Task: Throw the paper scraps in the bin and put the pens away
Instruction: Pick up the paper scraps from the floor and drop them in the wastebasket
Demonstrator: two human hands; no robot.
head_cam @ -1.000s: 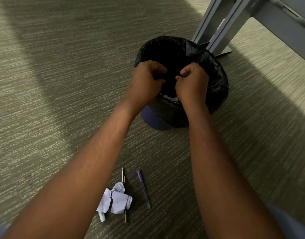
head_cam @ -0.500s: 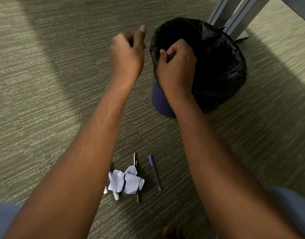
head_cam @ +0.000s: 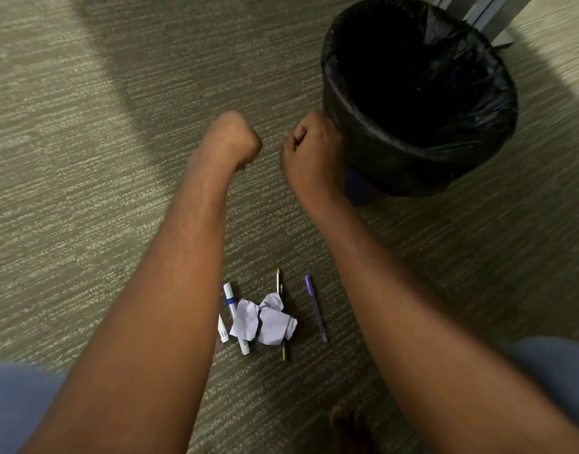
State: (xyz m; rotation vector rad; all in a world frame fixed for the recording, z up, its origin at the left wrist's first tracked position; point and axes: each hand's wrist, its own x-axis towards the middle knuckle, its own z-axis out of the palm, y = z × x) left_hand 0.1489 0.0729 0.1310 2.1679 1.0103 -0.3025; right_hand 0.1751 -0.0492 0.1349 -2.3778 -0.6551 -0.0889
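Observation:
A round bin [head_cam: 357,113] lined with a black bag stands on the carpet at the upper right. Just left of its rim my right hand [head_cam: 311,155] hangs with curled fingers and nothing visible in it. My left hand [head_cam: 232,140] is a closed fist further left, also empty as far as I can see. Below them on the floor lie crumpled white paper scraps [head_cam: 265,321]. A white and blue marker [head_cam: 234,314] and a short white piece [head_cam: 222,330] lie at their left, two gold-tipped dark pens [head_cam: 279,280] poke out from under them, and a purple-capped pen [head_cam: 315,308] lies at their right.
Grey metal furniture legs [head_cam: 488,11] stand behind the bin at the top right. My knees in light blue trousers [head_cam: 553,371] frame the bottom corners, and my toes [head_cam: 343,424] show at the bottom middle. Striped grey-green carpet runs everywhere else.
Both hands have drawn back from above the bin's mouth toward me and to the bin's left. The view has tilted down, so the pens and paper sit higher in the frame.

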